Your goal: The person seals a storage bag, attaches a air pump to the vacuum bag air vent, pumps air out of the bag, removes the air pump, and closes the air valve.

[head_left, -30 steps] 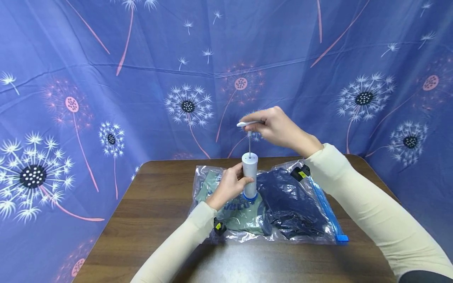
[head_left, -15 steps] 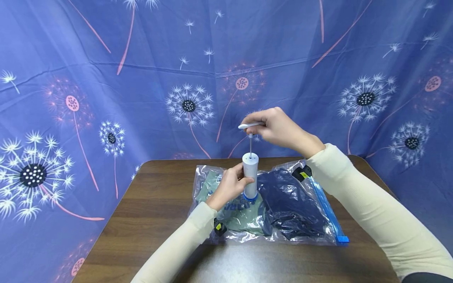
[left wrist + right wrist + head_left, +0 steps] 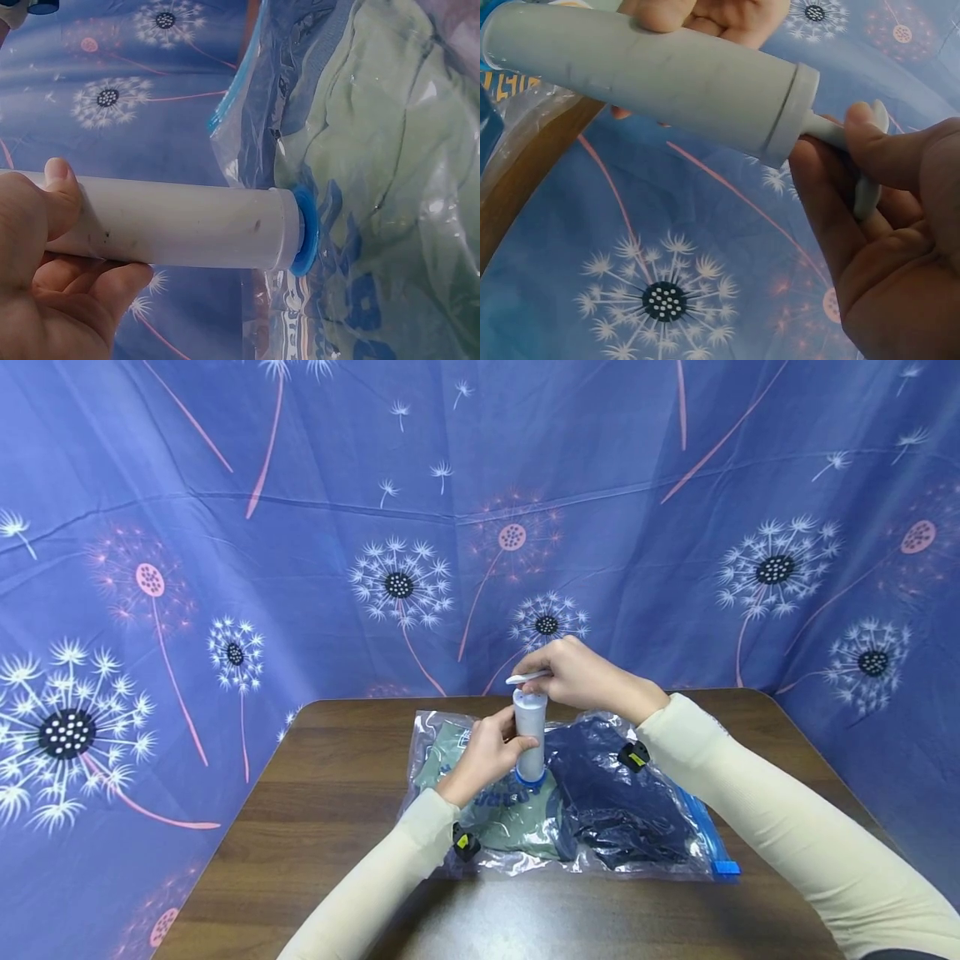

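A white hand pump (image 3: 531,735) stands upright on a clear vacuum storage bag (image 3: 502,863). My left hand (image 3: 489,752) grips the pump's barrel around its middle, thumb on the near side. At the foot of the pump, a blue valve ring (image 3: 306,231) meets the bag's plastic. My right hand (image 3: 577,675) holds the pump's T-shaped handle (image 3: 868,196), fingers curled around it. The handle sits close above the barrel's top cap, and only a short length of rod shows in the right wrist view. Inside the bag lie a green garment (image 3: 517,831) with lettering and a dark navy garment (image 3: 611,785).
A blue zip strip with a slider (image 3: 724,867) runs along the bag's right side. The bag lies on a brown wooden table (image 3: 330,793). Behind and beside the table hangs a blue curtain (image 3: 300,568) with dandelion prints.
My right hand has moved down with the handle, and the metal rod has gone into the barrel. My left hand stays in place on the barrel.
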### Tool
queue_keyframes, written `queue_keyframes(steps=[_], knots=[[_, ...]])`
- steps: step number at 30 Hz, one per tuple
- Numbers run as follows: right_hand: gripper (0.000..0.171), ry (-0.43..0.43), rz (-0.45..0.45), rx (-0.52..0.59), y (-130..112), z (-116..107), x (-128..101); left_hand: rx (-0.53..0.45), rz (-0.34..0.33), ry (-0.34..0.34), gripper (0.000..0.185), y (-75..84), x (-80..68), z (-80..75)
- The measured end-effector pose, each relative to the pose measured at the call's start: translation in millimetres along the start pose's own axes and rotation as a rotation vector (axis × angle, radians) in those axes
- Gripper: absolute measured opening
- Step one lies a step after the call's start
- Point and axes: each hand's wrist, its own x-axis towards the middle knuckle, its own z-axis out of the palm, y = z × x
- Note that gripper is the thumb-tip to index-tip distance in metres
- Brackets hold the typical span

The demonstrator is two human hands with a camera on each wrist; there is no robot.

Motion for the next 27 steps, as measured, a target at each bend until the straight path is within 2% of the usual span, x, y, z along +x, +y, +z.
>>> queue_keyframes(steps=[20, 27], knots=[[0.020, 0.042, 0.091, 0.012, -6, 1, -3, 0.043, -0.004, 0.012, 0.041, 0.7, 1.1, 0.2], [0.022, 0.020, 0.025, -0.014, -14, -8, -3, 0.042, -0.006, 0.001, 0.038, 0.8, -0.7, 1.7]])
